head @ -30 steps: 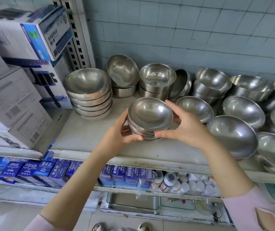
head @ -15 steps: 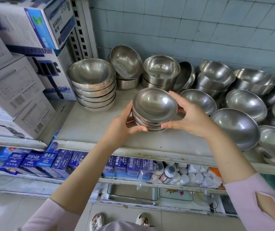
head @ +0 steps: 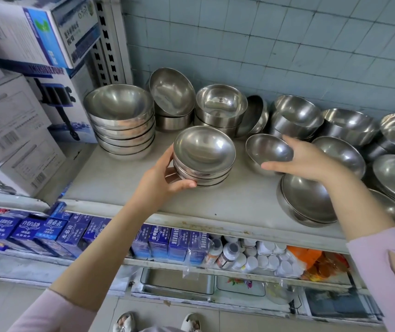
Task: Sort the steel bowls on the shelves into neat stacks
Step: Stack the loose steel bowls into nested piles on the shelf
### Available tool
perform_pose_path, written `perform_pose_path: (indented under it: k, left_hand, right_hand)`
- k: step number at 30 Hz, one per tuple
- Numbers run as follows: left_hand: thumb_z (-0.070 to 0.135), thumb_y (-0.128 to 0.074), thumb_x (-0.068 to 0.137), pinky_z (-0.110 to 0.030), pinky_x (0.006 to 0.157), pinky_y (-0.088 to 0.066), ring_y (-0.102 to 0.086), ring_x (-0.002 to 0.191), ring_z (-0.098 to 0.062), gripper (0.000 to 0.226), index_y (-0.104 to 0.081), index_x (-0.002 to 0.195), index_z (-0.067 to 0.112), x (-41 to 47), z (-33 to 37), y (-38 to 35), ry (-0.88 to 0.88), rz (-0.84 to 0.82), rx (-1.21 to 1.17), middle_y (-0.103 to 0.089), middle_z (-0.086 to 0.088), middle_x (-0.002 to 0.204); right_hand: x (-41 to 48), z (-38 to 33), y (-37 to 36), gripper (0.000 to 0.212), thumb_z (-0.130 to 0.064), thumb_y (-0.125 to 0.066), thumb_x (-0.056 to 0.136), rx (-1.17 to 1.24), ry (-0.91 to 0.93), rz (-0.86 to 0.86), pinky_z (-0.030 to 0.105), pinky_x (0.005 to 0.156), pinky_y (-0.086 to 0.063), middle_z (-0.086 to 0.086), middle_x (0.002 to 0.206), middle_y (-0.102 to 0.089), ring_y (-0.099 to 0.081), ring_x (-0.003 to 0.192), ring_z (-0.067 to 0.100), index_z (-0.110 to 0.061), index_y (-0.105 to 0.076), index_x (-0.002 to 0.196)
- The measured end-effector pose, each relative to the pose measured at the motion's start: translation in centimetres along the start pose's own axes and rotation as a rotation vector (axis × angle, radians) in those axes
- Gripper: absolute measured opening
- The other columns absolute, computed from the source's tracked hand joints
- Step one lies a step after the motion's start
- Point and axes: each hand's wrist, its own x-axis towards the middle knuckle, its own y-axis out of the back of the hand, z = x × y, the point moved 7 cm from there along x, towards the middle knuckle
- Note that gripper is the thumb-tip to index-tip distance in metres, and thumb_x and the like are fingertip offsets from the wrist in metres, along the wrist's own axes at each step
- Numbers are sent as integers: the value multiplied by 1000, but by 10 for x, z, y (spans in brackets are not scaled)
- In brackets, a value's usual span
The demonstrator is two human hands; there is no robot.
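left hand [head: 165, 178] grips the small stack of bowls [head: 203, 156] on the shelf [head: 227, 204] | right hand [head: 304, 161] curls round the loose bowl [head: 268, 149] just beside it | tip: I lift it flat, set it in the middle, hold the stack firm

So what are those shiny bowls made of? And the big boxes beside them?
The stacked bowls and the single bowl look like polished steel: silvery, mirror-bright, reflecting light. The boxes seem to be printed cardboard: matte white sides, folded edges, barcodes.
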Motion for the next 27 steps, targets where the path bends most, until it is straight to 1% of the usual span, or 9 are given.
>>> perform_pose_path:
  k: [2,5,7,9,13,15,18,21,27]
  left_hand:
    - [31,-85,61,-20,95,-49,-64,110,-8,102,-32,148,28,0,-1,1,9,14,-1,-63,9,125]
    - [28,-86,63,-8,85,-47,-63,108,-3,100,-33,148,28,0,0,2,11,35,24,-62,10,125]
    - [34,-85,60,-14,91,-49,-63,108,-3,102,-33,148,29,0,0,2,15,35,27,-62,11,126]
    - [36,-85,58,-22,96,-50,-63,110,-5,103,-33,147,29,-1,-1,2,24,30,16,-61,9,128]
    - [37,-86,59,-28,99,-50,-63,112,-6,103,-33,147,30,-1,1,3,18,21,23,-60,8,131]
    - [36,-86,60,-28,99,-50,-63,112,-7,102,-33,147,30,-2,1,3,16,18,25,-60,9,132]
    - [36,-86,61,-27,99,-50,-63,112,-8,101,-34,147,31,-2,1,3,19,18,16,-59,10,132]
    - [36,-86,61,-18,94,-49,-62,111,-5,100,-34,147,33,-2,1,3,20,25,42,-60,12,131]
    - [39,-86,58,-12,89,-48,-63,109,-2,103,-33,147,35,-3,1,3,19,37,30,-60,12,130]
  right_hand:
    - [7,1,-2,120,-64,-77,67,-51,-21,-15,33,114,-30,3,163,-28,-31,148,23,-17,-16,159]
    - [17,1,-4,124,-71,-76,63,-126,-58,-27,35,113,-34,7,160,-34,-32,147,27,-12,-20,157]
    - [22,-3,-4,121,-74,-76,60,-205,-65,-14,37,108,-38,10,154,-42,-36,143,31,-12,-29,154]
    - [23,-7,-6,124,-76,-77,56,-264,-61,-14,40,108,-37,12,154,-39,-32,143,34,-13,-30,153]
    - [22,-13,-15,138,-75,-80,52,-263,-46,-72,44,118,-30,9,164,-18,-20,151,30,-19,-12,159]
    - [22,-15,-17,140,-76,-79,51,-255,-32,-87,45,119,-28,5,166,-16,-18,152,29,-22,-8,159]
    - [18,-17,-12,139,-76,-78,47,-165,-14,-65,42,115,-35,1,163,-28,-31,147,27,-21,-15,158]
    - [4,-23,6,131,-72,-82,48,9,42,-37,38,112,-37,-4,159,-35,-40,141,19,-27,-23,156]
    - [-31,-87,38,134,-81,-80,32,214,255,-3,33,112,-38,-20,149,-41,-46,132,5,-44,-29,150]
